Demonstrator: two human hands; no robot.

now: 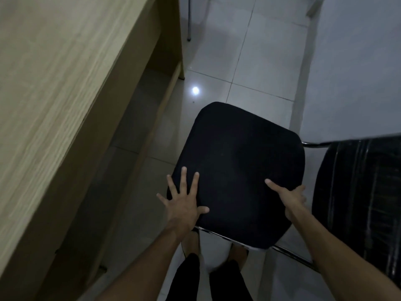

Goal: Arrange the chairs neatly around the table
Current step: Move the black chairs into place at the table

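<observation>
A black padded chair (236, 161) stands on the tiled floor right of the light wooden table (56, 88), its seat seen from above. My left hand (184, 203) lies flat on the seat's near left corner, fingers spread, palm down. My right hand (290, 198) grips the seat's near right edge, thumb on top and fingers curled under. The chair's chrome frame shows beneath the near edge. The seat is apart from the table, with a strip of floor between them.
A second black chair (358, 203) stands close on the right, nearly touching the first. A pale wall (358, 72) runs along the right. Another chair's metal leg (189, 20) shows at the top. My legs and feet are directly below the seat.
</observation>
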